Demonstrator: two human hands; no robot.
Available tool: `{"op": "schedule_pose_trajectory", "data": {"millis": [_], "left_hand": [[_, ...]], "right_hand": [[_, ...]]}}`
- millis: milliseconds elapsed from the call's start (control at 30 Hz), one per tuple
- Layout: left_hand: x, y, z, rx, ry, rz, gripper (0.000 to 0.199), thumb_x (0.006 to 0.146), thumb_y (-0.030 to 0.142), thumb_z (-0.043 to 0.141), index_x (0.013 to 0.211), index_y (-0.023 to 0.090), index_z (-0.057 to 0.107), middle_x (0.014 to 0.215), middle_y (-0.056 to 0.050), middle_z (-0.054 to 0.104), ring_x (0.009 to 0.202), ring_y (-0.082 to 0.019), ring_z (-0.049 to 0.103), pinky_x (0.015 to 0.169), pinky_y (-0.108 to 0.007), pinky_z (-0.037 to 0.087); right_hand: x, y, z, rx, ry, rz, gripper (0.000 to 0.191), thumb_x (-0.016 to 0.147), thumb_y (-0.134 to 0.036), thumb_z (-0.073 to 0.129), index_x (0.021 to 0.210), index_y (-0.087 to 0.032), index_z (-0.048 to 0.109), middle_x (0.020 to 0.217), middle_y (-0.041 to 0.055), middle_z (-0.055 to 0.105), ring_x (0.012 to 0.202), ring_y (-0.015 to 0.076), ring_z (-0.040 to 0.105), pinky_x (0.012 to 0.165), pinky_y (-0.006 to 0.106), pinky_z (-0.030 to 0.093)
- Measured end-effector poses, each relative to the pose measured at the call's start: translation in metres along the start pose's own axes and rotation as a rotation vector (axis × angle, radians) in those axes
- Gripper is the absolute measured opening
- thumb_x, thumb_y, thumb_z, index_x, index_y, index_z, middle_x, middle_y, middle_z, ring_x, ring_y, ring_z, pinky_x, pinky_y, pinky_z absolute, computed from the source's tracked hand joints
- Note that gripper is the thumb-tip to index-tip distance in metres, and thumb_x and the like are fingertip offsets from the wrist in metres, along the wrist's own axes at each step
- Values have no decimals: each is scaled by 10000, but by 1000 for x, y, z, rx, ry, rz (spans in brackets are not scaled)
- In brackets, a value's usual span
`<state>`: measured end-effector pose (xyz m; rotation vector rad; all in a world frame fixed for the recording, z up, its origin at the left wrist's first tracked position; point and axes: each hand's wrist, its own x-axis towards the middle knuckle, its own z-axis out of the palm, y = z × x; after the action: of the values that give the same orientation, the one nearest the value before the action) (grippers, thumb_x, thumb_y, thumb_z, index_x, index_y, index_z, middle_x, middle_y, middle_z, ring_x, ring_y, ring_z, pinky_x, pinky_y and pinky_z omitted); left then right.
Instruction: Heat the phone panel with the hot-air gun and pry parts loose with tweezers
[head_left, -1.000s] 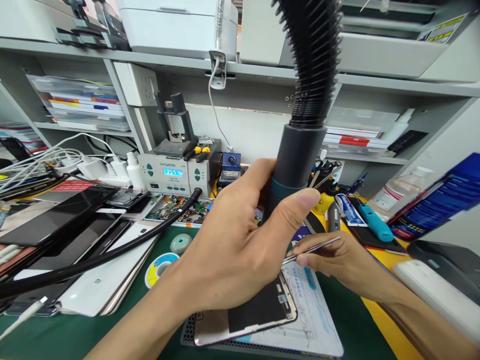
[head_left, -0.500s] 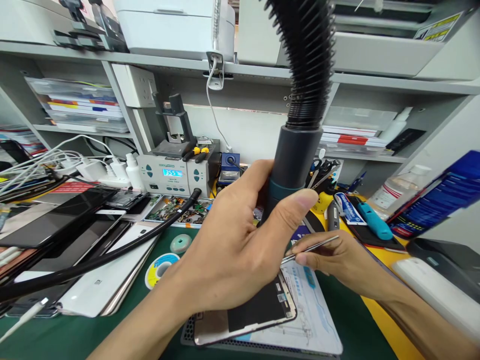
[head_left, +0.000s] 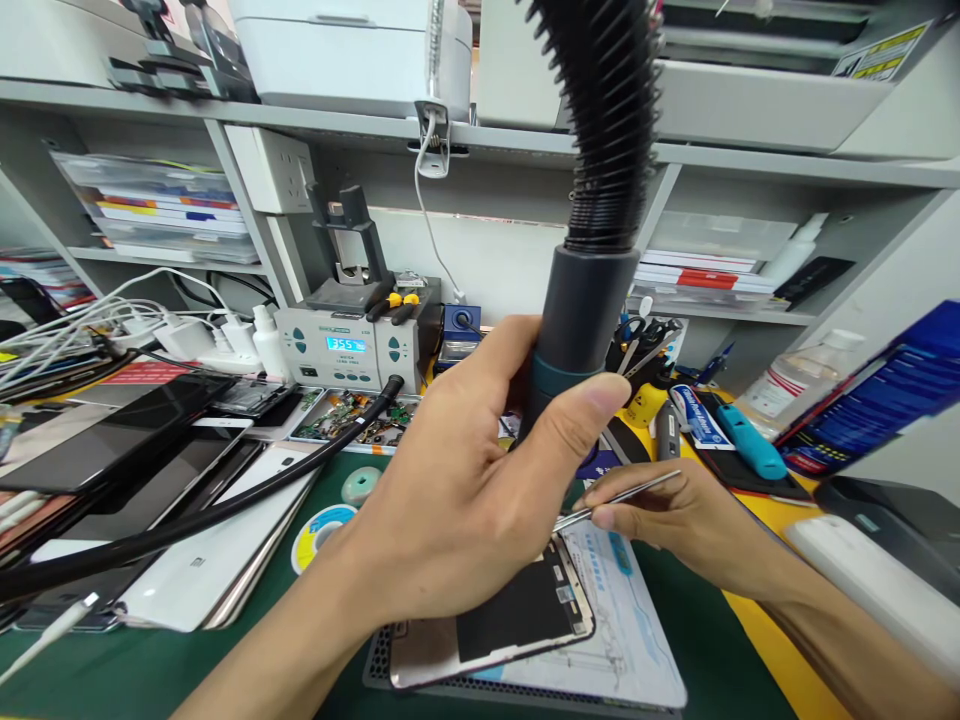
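My left hand (head_left: 457, 490) is wrapped round the dark end piece of a vacuum-like hose (head_left: 589, 310); its lower end is hidden behind my fingers. Between the thumb and fingers of my right hand (head_left: 652, 510) is a pair of metal tweezers (head_left: 637, 490), slanting down to the left. Their tips are hidden behind my left hand. Beneath my left hand lies a phone screen panel (head_left: 510, 620), dark backing upward, partly covered by the hand. It rests on a printed white-and-blue mat (head_left: 637, 660).
A station with a lit display (head_left: 346, 345) stands at the back, its black cable (head_left: 225, 520) crossing leftward over stacked phones (head_left: 202, 540). Solder wire (head_left: 311, 530) sits left of my hand. A tray of small boards (head_left: 352, 415) lies behind; a clear bottle (head_left: 795, 385) stands at right.
My left hand and the hose end have shifted slightly left. The tweezers have moved only a little; my right hand stays in nearly the same place.
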<state>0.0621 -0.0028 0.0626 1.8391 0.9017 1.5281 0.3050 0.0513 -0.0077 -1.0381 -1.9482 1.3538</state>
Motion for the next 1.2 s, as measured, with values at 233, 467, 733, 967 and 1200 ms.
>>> {"op": "schedule_pose_trajectory", "data": {"millis": [233, 467, 733, 967, 1200], "left_hand": [[0, 0, 0, -7, 8, -2, 203, 993, 433, 600, 1158, 318, 630, 872, 39, 666, 789, -143, 629, 640, -318, 513], [-1, 0, 0, 32, -15, -3, 146, 999, 438, 591, 1044, 300, 604, 869, 52, 648, 771, -125, 593, 690, -317, 496], [-1, -1, 1, 7, -16, 10, 185, 992, 408, 613, 1161, 332, 623, 884, 50, 654, 803, -129, 619, 667, -303, 510], [-2, 1, 2, -1, -5, -10, 214, 1002, 412, 594, 1207, 361, 625, 922, 47, 677, 838, -143, 642, 756, -315, 549], [-4, 1, 2, 43, 0, -16, 254, 1005, 407, 595, 1255, 365, 615, 956, 32, 678, 844, -147, 651, 679, -310, 528]], "right_hand": [[1, -6, 0, -11, -1, 7, 80, 856, -349, 824, 914, -302, 854, 904, 6, 823, 801, 174, 701, 685, 260, 541], [1, -10, 2, -19, 2, 12, 80, 851, -362, 824, 890, -299, 853, 854, -7, 818, 763, 158, 684, 662, 246, 529], [1, -5, 1, -13, -12, 10, 96, 861, -367, 815, 911, -294, 850, 876, 0, 817, 802, 178, 698, 704, 274, 532], [0, -8, 2, -18, 0, -19, 162, 840, -383, 826, 882, -228, 852, 806, 32, 764, 713, 172, 596, 640, 309, 454], [0, -5, 1, -8, -2, -46, 195, 833, -431, 823, 877, -244, 855, 858, 40, 783, 741, 201, 620, 635, 329, 464]]}}
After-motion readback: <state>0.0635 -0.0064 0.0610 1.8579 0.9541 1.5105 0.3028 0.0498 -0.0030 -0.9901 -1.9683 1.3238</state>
